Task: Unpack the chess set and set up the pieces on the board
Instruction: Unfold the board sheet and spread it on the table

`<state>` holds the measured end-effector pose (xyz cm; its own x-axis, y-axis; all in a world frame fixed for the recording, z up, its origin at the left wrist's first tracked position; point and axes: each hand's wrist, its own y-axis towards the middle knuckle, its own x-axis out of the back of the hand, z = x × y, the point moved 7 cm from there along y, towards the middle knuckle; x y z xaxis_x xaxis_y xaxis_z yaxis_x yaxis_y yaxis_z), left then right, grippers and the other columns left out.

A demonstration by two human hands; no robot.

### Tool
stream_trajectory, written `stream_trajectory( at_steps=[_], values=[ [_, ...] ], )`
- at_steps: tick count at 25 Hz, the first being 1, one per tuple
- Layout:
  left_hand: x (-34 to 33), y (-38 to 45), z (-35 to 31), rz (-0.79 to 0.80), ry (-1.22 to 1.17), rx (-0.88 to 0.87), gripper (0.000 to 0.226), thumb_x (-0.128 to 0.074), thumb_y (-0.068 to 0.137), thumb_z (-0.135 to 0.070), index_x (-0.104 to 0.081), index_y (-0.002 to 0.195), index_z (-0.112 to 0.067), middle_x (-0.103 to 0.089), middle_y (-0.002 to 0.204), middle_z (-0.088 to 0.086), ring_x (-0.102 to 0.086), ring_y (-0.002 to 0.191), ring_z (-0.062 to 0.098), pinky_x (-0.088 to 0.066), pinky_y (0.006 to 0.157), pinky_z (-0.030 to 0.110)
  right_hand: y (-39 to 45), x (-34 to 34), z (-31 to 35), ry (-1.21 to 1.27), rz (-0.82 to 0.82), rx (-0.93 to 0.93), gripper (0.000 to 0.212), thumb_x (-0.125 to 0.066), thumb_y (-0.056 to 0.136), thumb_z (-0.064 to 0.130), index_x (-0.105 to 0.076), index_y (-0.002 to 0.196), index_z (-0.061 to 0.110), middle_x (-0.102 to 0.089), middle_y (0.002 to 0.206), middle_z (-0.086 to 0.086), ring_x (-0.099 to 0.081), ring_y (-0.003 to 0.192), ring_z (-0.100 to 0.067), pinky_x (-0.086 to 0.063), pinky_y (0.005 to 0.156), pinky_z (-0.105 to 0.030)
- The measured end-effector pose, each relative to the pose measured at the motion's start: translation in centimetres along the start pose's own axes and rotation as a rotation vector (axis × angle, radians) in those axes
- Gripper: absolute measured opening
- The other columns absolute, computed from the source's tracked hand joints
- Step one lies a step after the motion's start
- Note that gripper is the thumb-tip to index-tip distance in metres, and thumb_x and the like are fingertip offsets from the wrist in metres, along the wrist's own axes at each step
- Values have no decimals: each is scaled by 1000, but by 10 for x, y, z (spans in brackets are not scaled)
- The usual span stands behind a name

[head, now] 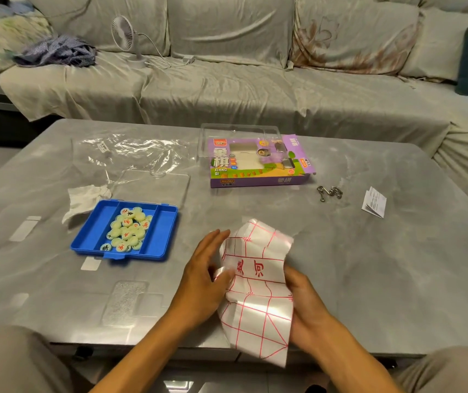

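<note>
Grey marble-look worktop [369,251] in front of a long sofa [227,89] draped in grey covers, small desk fan [123,35] standing on the seat. Near centre, both hands on a flexible xiangqi board sheet [258,290], white with a red grid and red characters. Left hand [201,282] with fingers mostly straight, thumb pressed on the sheet's left edge; right hand [303,304] curled round the right edge, gripping it. Sheet bowed and creased, upper part raised off the worktop, lower corner hanging past the near edge: probably mid-unfolding, held at both sides to pull the curl flat before laying it down.

Left of the hands, blue plastic tray [125,231] with pale round xiangqi pieces [129,231] heaped in its middle compartment, side compartments bare; kept together there, likely so none roll off before the board lies flat. Clear lid [153,188] just beyond the tray, crumpled tissue [85,197] at its left, clear plastic bag [133,154] farther back. Purple xiangqi box [258,163] far centre with a clear insert behind it, set well apart from the working space. Metal ring puzzle [330,192] and folded leaflet [374,201] to the right, untouched.

Unpacking seemingly done; board not yet spread, no piece placed.
</note>
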<state>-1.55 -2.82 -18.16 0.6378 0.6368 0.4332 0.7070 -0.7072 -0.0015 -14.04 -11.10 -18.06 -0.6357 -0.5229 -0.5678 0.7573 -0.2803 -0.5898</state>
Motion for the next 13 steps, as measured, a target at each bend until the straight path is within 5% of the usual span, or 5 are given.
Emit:
stream_trajectory(
  at_steps=[4,8,13],
  values=[
    [2,0,-2,-38,-89,-22,72,-65,89,-18,-26,140,-51,-34,148,-11,-56,112,22,-56,84,28,-5,-10,-1,25,67,-18,32,-77,75,32,-77,98,11,-66,114,-23,-68,92,-38,-56,81,-48],
    [1,0,-6,-62,-90,-43,69,-66,88,-19,-29,138,-50,-41,142,-10,-58,84,6,-54,70,17,-2,-8,-1,-18,41,2,24,-67,69,27,-79,86,14,-71,99,-19,-70,82,-34,-54,79,-47],
    [0,-2,-2,-75,-153,-8,66,-67,86,-25,-31,136,-50,-45,138,-6,-60,98,16,-56,72,19,2,8,4,-135,-128,76,36,-63,76,30,-67,102,6,-72,94,-19,-70,81,-35,-55,77,-47]
  ],
)
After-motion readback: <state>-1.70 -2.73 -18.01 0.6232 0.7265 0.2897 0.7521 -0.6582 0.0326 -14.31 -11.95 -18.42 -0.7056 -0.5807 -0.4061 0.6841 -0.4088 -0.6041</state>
